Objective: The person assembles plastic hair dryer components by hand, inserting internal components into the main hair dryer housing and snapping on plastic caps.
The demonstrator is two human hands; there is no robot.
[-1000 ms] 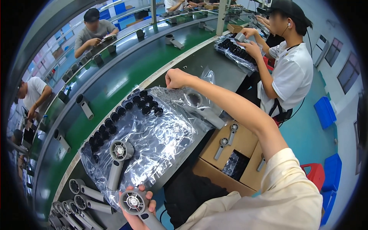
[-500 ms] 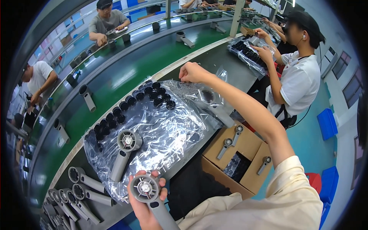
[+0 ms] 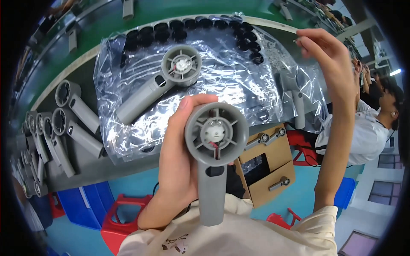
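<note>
My left hand (image 3: 177, 145) is wrapped round the head of a grey handheld fan housing (image 3: 212, 196), its handle pointing down toward my shirt. Inside its round opening, spokes surround a pale centre with a bit of red wire. Off to the right, my right hand (image 3: 326, 53) is raised with fingertips pinched; a tiny piece seems to show there, too small to name. Near it lies a heap of small clear pieces (image 3: 275, 55) on a clear plastic bag (image 3: 230, 87). A second fan housing (image 3: 143, 98) rests on the bag, below rows of black round caps (image 3: 162, 32).
Several grey fan housings (image 3: 85, 113) stand along the table's left. Another housing (image 3: 299, 104) lies by clear plastic at right. A cardboard box (image 3: 273, 164), blue bin (image 3: 85, 205) and red stool (image 3: 115, 217) are below. A green conveyor (image 3: 96, 42) runs behind; a co-worker (image 3: 358, 136) sits at right.
My view has turned down toward the table. My left hand has brought the held fan housing up in front of me. My right hand has lifted away from the small clear pieces.
</note>
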